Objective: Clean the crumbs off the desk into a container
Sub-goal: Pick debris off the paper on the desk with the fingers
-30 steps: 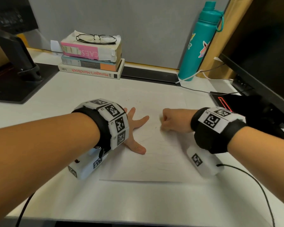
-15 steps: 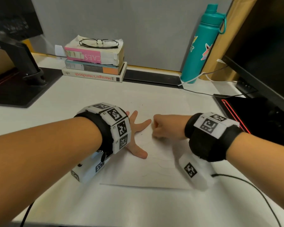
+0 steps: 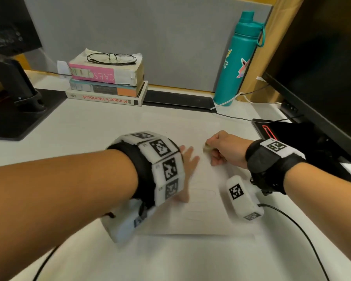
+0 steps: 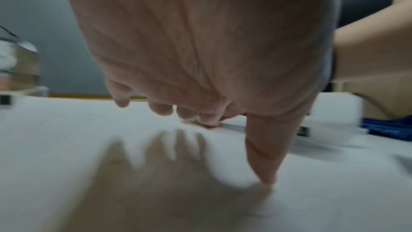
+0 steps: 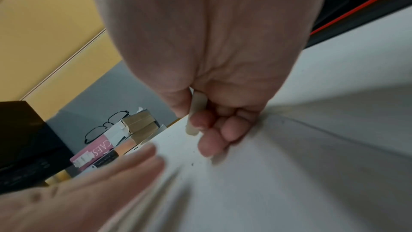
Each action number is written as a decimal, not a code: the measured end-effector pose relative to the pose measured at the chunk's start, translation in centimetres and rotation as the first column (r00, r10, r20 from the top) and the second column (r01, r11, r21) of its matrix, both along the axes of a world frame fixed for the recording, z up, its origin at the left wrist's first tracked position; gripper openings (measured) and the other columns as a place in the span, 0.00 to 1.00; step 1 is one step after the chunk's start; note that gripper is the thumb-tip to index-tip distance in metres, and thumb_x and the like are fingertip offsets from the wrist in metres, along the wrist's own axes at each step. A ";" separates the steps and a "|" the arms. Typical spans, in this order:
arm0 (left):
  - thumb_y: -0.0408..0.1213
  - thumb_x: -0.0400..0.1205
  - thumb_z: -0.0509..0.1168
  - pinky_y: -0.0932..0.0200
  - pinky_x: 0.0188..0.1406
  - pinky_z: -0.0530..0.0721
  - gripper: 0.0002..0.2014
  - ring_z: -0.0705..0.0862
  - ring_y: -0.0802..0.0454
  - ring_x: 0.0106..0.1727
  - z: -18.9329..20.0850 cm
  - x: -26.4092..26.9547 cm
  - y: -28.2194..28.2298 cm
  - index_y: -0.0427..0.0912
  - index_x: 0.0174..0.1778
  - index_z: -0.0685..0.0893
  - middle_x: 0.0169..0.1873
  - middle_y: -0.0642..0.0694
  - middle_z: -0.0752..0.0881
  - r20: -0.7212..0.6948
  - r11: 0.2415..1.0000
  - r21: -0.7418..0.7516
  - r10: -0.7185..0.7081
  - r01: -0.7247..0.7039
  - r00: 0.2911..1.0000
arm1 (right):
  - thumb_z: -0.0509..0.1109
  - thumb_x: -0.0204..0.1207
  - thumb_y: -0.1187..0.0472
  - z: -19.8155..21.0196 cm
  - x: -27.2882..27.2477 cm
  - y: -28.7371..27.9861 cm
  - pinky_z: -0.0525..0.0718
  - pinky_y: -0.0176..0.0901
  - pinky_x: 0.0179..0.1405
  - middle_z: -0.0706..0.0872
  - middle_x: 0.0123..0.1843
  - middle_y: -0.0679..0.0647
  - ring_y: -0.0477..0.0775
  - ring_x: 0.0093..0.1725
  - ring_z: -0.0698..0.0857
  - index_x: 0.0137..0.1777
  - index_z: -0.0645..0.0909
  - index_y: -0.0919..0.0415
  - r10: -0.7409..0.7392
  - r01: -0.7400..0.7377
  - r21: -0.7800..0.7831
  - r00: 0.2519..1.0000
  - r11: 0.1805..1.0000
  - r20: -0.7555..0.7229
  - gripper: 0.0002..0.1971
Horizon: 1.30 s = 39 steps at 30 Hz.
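A white sheet of paper [image 3: 201, 218] lies on the white desk [image 3: 85, 126] in front of me. My left hand [image 3: 187, 159] is spread over the sheet's left part, fingers straight; in the left wrist view the thumb tip [image 4: 265, 179] touches the paper, and the picture is blurred. My right hand [image 3: 219, 149] is curled just right of it and pinches a small off-white eraser-like piece [image 5: 196, 112] between thumb and fingers, visible in the head view as that pale piece [image 3: 207, 147]. A few dark crumbs [image 5: 192, 164] dot the paper between the two hands.
A stack of books [image 3: 107, 86] with glasses [image 3: 111, 57] on top stands at the back. A teal bottle [image 3: 237, 57] is at the back right. A dark monitor [image 3: 322, 78] fills the right, a black stand [image 3: 14, 88] the left. A cable [image 3: 304, 236] trails from my right wrist.
My right hand rubbed left across the paper, then drew back right and turned, so the pale piece now shows. My left hand has shifted and its fingers lie closer together.
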<state>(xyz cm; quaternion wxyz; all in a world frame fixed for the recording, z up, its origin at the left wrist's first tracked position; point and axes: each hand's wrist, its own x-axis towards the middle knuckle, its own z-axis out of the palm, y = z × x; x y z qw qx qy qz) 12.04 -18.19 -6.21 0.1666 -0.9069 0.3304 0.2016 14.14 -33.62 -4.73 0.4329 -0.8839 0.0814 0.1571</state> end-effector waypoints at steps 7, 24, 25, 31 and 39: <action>0.67 0.81 0.48 0.39 0.79 0.40 0.42 0.39 0.39 0.84 -1.6 0.2 -1.5 0.49 0.83 0.37 0.83 0.44 0.36 -0.071 0.963 -0.110 0.238 -0.245 0.969 | 0.55 0.82 0.67 -0.4 0.9 0.1 0.68 0.42 0.24 0.71 0.24 0.58 0.55 0.23 0.75 0.28 0.71 0.63 0.008 -0.009 -0.038 0.999 0.999 -0.034 0.19; 0.61 0.85 0.44 0.44 0.80 0.41 0.35 0.40 0.44 0.84 -1.1 -0.3 -2.6 0.51 0.83 0.38 0.84 0.47 0.37 -0.176 0.971 -0.180 0.128 -0.159 0.976 | 0.53 0.81 0.67 -1.1 1.5 -0.1 0.67 0.39 0.21 0.71 0.23 0.60 0.56 0.22 0.70 0.28 0.71 0.64 -0.041 0.041 -0.038 0.999 0.998 -0.023 0.19; 0.63 0.84 0.44 0.43 0.80 0.40 0.37 0.39 0.43 0.84 -1.4 0.7 -2.0 0.51 0.83 0.38 0.83 0.47 0.37 -0.141 0.952 -0.165 0.235 -0.257 0.962 | 0.53 0.81 0.67 -1.1 1.5 -0.1 0.67 0.39 0.22 0.71 0.23 0.60 0.56 0.22 0.70 0.27 0.70 0.64 -0.044 0.042 -0.043 0.999 0.998 -0.025 0.19; 0.65 0.82 0.46 0.42 0.80 0.39 0.40 0.37 0.43 0.84 -0.9 -0.9 -2.0 0.49 0.83 0.37 0.83 0.47 0.34 -0.160 0.958 -0.164 0.208 -0.234 0.965 | 0.55 0.81 0.65 -1.0 1.6 -0.1 0.71 0.40 0.25 0.73 0.23 0.59 0.55 0.22 0.72 0.26 0.70 0.62 0.001 -0.004 -0.115 1.000 0.993 -0.029 0.19; 0.72 0.70 0.60 0.36 0.79 0.41 0.57 0.35 0.36 0.83 -1.3 1.2 0.1 0.51 0.80 0.28 0.81 0.43 0.30 -0.147 0.928 -0.132 0.328 -0.347 0.933 | 0.65 0.77 0.60 0.1 0.2 1.7 0.74 0.41 0.37 0.78 0.36 0.55 0.50 0.34 0.75 0.42 0.73 0.61 0.237 -0.266 -0.312 0.963 0.912 -0.127 0.06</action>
